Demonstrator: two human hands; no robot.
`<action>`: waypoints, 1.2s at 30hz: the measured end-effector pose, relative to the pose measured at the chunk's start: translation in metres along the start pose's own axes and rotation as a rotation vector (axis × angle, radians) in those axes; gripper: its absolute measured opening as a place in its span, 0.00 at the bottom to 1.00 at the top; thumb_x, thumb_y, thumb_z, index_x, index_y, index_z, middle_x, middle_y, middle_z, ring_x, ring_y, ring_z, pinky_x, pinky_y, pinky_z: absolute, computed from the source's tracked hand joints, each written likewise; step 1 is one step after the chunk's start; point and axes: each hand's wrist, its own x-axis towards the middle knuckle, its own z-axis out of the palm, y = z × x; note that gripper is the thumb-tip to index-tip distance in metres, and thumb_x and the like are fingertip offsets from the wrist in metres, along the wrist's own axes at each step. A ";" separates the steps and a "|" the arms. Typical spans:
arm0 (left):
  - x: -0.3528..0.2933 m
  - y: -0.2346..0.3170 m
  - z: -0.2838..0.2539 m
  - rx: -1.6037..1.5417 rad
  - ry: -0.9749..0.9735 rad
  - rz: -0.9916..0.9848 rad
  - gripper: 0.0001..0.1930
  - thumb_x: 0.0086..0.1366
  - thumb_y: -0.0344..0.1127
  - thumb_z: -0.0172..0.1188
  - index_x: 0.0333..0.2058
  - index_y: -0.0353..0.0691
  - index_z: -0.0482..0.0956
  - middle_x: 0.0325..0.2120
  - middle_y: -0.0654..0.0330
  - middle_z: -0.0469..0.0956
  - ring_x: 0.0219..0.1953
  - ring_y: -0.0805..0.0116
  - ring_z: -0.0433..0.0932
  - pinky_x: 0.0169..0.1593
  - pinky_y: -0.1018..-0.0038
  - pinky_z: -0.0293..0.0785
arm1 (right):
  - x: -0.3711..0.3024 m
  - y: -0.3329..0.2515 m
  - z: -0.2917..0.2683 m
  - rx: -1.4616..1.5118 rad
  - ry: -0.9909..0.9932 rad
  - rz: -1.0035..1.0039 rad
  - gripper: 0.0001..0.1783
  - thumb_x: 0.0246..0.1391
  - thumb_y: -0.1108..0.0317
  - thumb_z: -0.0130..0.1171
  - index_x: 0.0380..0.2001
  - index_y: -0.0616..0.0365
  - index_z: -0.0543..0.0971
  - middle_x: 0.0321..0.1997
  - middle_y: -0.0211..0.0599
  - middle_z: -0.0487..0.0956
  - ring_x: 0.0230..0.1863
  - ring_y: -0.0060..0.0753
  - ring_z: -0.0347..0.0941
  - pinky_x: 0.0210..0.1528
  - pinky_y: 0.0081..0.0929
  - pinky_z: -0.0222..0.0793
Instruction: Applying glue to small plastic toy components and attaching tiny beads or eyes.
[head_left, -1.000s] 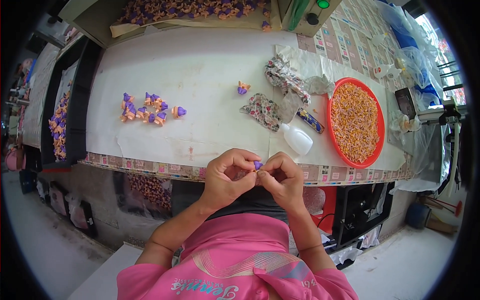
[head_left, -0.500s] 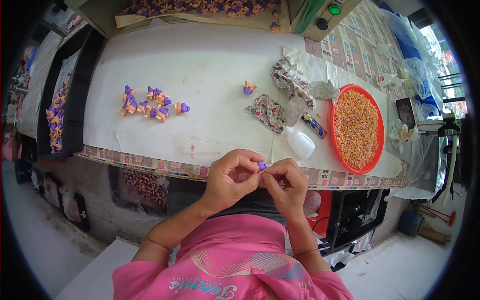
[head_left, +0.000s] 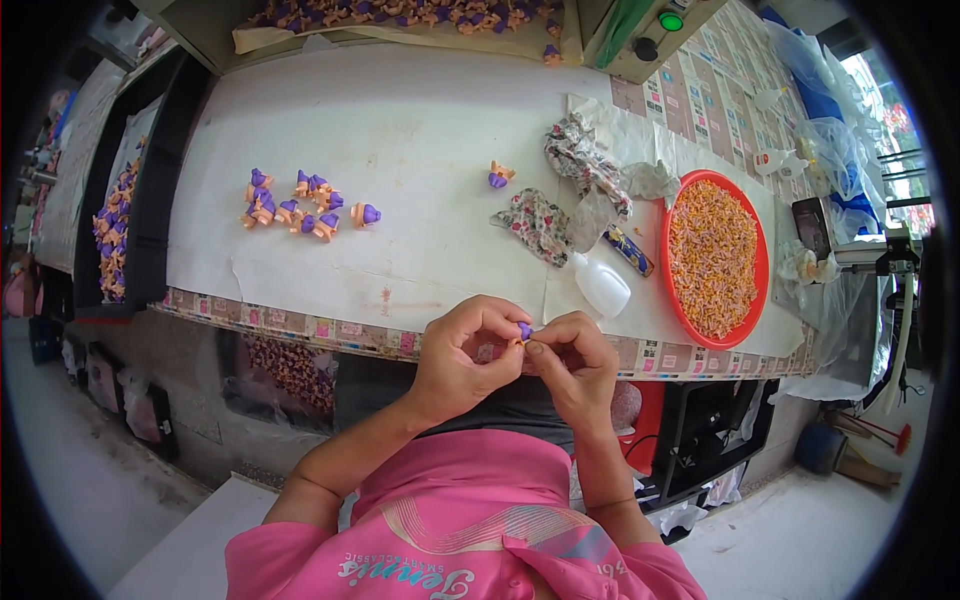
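At the table's near edge, my left hand (head_left: 455,355) pinches a small toy figure (head_left: 524,330) with a purple top, its lower part mostly hidden by fingers. My right hand (head_left: 577,372) is closed in a pinch against the figure's underside. A tiny orange bit shows between the two hands' fingertips; whatever else the right fingers hold is hidden. Several similar purple and peach figures (head_left: 310,206) lie loosely grouped on the white table covering (head_left: 400,240) at the left. One more figure (head_left: 499,176) lies alone farther back, right of the middle.
To the right stands a red basin (head_left: 664,265) full of small orange and pink pieces. Beside it are a white bottle (head_left: 602,286), a dark blue tube-like packet (head_left: 629,250) and flowered cloths (head_left: 537,226). Figures fill a black tray (head_left: 163,210) at far left and a paper-lined box opening (head_left: 400,36) at the back.
My hands stay almost in place around the figure. The right fingers have shifted very slightly against it; the things on the table have not moved.
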 end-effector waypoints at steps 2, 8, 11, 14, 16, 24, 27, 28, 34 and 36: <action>0.001 0.003 0.003 -0.003 -0.010 0.003 0.09 0.57 0.17 0.60 0.36 0.34 0.75 0.44 0.53 0.76 0.43 0.74 0.78 0.47 0.77 0.78 | -0.002 0.001 -0.002 0.003 0.010 0.004 0.06 0.50 0.84 0.61 0.31 0.64 0.77 0.33 0.32 0.73 0.33 0.18 0.71 0.35 0.15 0.67; 0.002 0.006 -0.002 0.157 -0.121 -0.005 0.10 0.59 0.16 0.60 0.39 0.33 0.73 0.51 0.49 0.72 0.46 0.72 0.77 0.48 0.75 0.79 | -0.005 -0.005 -0.009 -0.132 0.048 -0.050 0.07 0.47 0.82 0.64 0.30 0.62 0.78 0.30 0.34 0.76 0.29 0.23 0.73 0.29 0.19 0.68; 0.002 0.008 0.002 0.173 -0.118 -0.027 0.09 0.59 0.17 0.61 0.38 0.33 0.74 0.49 0.50 0.74 0.44 0.72 0.78 0.48 0.76 0.79 | -0.006 -0.008 -0.014 -0.251 0.027 -0.118 0.07 0.47 0.82 0.64 0.30 0.62 0.78 0.31 0.35 0.76 0.29 0.23 0.74 0.29 0.19 0.69; 0.003 0.008 0.004 0.070 -0.114 -0.092 0.09 0.59 0.17 0.61 0.37 0.32 0.73 0.47 0.50 0.75 0.44 0.72 0.79 0.48 0.76 0.79 | -0.005 -0.003 -0.018 -0.218 0.003 -0.134 0.06 0.48 0.81 0.64 0.30 0.63 0.78 0.31 0.35 0.76 0.30 0.23 0.75 0.30 0.19 0.70; 0.003 0.007 0.006 -0.016 -0.126 -0.132 0.10 0.59 0.16 0.61 0.37 0.31 0.72 0.48 0.49 0.74 0.44 0.71 0.79 0.47 0.75 0.80 | -0.006 -0.001 -0.018 -0.024 -0.010 -0.008 0.05 0.50 0.81 0.63 0.30 0.63 0.79 0.32 0.35 0.76 0.31 0.23 0.76 0.31 0.17 0.71; 0.000 0.002 0.007 0.161 -0.096 -0.034 0.09 0.57 0.15 0.60 0.35 0.33 0.73 0.45 0.50 0.76 0.42 0.72 0.79 0.45 0.77 0.79 | -0.004 0.005 -0.019 0.049 -0.032 0.017 0.04 0.50 0.82 0.63 0.30 0.65 0.79 0.32 0.35 0.76 0.31 0.23 0.77 0.32 0.17 0.73; 0.001 -0.002 0.006 0.280 -0.112 0.084 0.09 0.56 0.16 0.61 0.34 0.33 0.74 0.44 0.50 0.76 0.42 0.73 0.78 0.45 0.77 0.79 | -0.003 0.007 -0.022 0.091 -0.055 0.033 0.04 0.51 0.83 0.63 0.30 0.66 0.79 0.33 0.36 0.75 0.31 0.23 0.77 0.33 0.17 0.75; 0.002 -0.002 0.006 0.281 -0.112 0.084 0.09 0.56 0.16 0.61 0.34 0.33 0.74 0.44 0.50 0.76 0.42 0.73 0.78 0.45 0.77 0.79 | -0.002 0.008 -0.023 0.086 -0.071 0.034 0.04 0.51 0.83 0.63 0.31 0.67 0.78 0.33 0.36 0.75 0.32 0.24 0.78 0.34 0.18 0.76; 0.003 -0.003 0.010 0.161 -0.107 -0.004 0.09 0.56 0.15 0.60 0.33 0.33 0.73 0.44 0.50 0.76 0.42 0.72 0.79 0.44 0.76 0.79 | 0.000 0.005 -0.027 0.223 -0.100 0.099 0.03 0.53 0.82 0.61 0.32 0.68 0.78 0.35 0.36 0.74 0.34 0.24 0.78 0.36 0.18 0.76; 0.002 -0.005 0.010 0.098 -0.104 0.005 0.09 0.56 0.15 0.60 0.33 0.33 0.73 0.43 0.50 0.76 0.42 0.71 0.78 0.45 0.75 0.79 | -0.002 0.007 -0.029 0.234 -0.113 0.105 0.03 0.53 0.82 0.61 0.32 0.68 0.78 0.35 0.36 0.74 0.34 0.24 0.78 0.36 0.18 0.76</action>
